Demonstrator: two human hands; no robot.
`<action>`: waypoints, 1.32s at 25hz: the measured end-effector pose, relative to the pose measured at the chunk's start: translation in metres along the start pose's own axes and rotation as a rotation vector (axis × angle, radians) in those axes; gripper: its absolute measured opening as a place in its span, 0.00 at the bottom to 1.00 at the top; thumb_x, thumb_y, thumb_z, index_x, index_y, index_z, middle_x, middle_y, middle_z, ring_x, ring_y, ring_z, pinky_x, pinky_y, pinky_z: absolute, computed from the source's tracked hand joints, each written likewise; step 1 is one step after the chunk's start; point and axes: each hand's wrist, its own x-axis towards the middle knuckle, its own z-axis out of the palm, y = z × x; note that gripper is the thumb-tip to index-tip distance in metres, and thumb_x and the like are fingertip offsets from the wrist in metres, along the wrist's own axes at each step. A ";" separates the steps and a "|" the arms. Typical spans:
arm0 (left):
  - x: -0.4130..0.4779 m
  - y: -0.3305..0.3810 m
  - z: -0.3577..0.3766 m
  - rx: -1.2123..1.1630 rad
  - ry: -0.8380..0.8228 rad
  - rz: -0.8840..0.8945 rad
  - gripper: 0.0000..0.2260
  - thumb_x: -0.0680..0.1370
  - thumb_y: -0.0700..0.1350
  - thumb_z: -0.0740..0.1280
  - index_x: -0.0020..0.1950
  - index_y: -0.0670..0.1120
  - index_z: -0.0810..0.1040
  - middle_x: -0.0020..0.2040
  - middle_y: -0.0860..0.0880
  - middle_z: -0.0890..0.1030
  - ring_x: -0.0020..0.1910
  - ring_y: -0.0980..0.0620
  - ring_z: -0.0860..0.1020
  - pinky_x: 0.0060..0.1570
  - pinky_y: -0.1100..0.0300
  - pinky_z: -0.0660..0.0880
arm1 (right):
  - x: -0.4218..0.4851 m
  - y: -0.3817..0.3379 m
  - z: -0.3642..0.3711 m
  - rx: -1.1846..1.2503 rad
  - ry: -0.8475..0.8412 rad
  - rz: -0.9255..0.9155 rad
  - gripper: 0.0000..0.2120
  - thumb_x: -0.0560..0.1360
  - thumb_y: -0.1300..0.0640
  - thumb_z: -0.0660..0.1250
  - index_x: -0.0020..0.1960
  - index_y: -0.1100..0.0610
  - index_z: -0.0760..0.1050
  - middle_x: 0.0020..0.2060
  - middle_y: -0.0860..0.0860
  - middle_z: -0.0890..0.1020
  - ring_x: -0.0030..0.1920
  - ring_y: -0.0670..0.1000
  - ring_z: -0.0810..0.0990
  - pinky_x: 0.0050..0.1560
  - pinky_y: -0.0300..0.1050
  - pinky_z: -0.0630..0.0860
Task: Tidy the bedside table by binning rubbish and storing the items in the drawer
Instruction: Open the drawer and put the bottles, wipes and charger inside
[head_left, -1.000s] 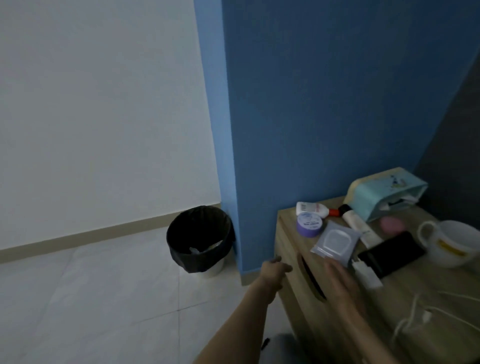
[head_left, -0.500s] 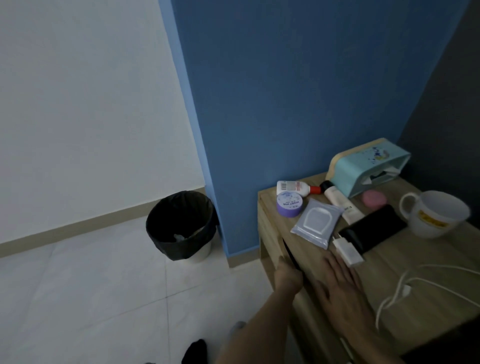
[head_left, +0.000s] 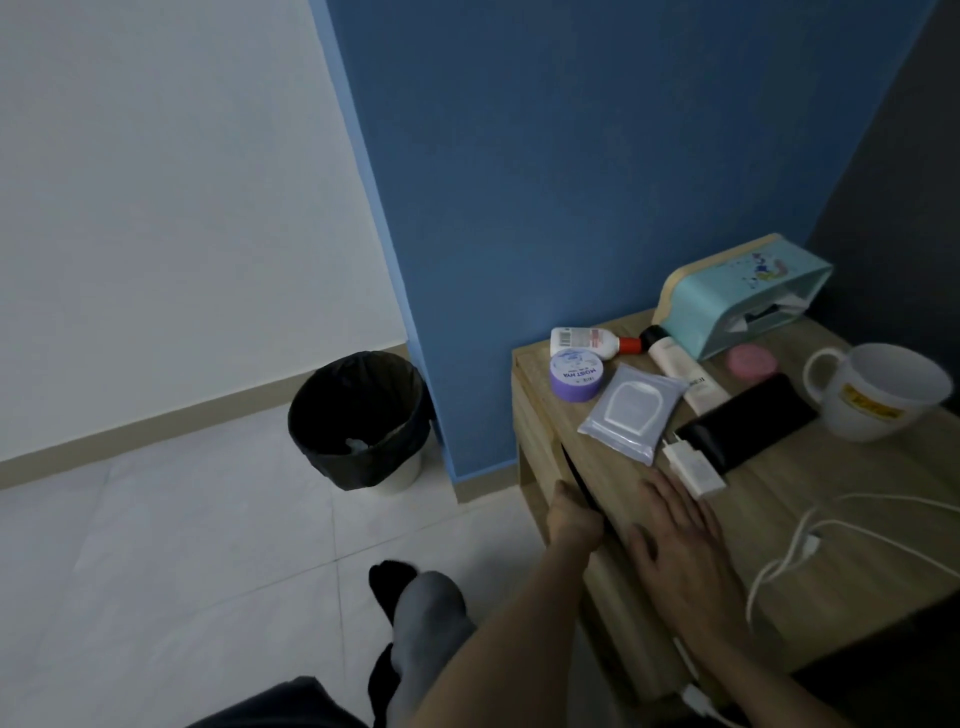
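A wooden bedside table (head_left: 852, 561) stands against the blue wall. My left hand (head_left: 571, 522) has its fingers hooked into the dark handle slot of the drawer front (head_left: 540, 447). Flat on the tabletop near the front edge rests my right hand (head_left: 680, 545), fingers straight, just short of a white charger plug (head_left: 693, 465). Behind the plug lie a wipes packet (head_left: 631, 410), a purple jar (head_left: 576, 374), a white bottle with a red cap (head_left: 587, 340), a cream tube (head_left: 683, 374), a black phone (head_left: 753, 428) and a pink round case (head_left: 751, 359).
A white mug (head_left: 883, 400) and a teal tissue box (head_left: 743, 291) stand at the table's back right. A white cable (head_left: 800, 551) loops across the top. A black-lined bin (head_left: 361, 421) with some rubbish sits on the tiled floor left of the wall. My socked foot (head_left: 421, 618) is below.
My left hand moved from the air beside the table into the drawer's handle slot. My right hand settled flat on the tabletop. The view has swung right and down.
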 end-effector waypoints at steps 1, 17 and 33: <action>0.001 0.000 -0.001 -0.012 -0.001 -0.009 0.30 0.75 0.41 0.63 0.75 0.44 0.57 0.70 0.41 0.70 0.68 0.41 0.70 0.66 0.51 0.70 | 0.000 0.000 0.000 -0.005 0.003 0.000 0.27 0.72 0.47 0.52 0.65 0.60 0.71 0.65 0.56 0.75 0.67 0.54 0.71 0.67 0.51 0.61; -0.025 -0.045 -0.068 -0.195 -0.002 -0.002 0.29 0.76 0.37 0.65 0.75 0.46 0.57 0.71 0.43 0.66 0.68 0.43 0.68 0.66 0.49 0.71 | 0.000 -0.005 -0.007 -0.007 -0.019 -0.003 0.30 0.72 0.45 0.49 0.66 0.60 0.70 0.65 0.57 0.75 0.67 0.57 0.71 0.65 0.57 0.67; -0.041 -0.091 -0.128 -0.232 0.322 -0.040 0.25 0.78 0.40 0.64 0.74 0.44 0.61 0.70 0.42 0.70 0.67 0.43 0.71 0.65 0.48 0.71 | -0.007 -0.012 -0.013 0.128 -0.036 0.063 0.25 0.73 0.48 0.54 0.60 0.63 0.75 0.61 0.59 0.78 0.63 0.59 0.75 0.61 0.56 0.71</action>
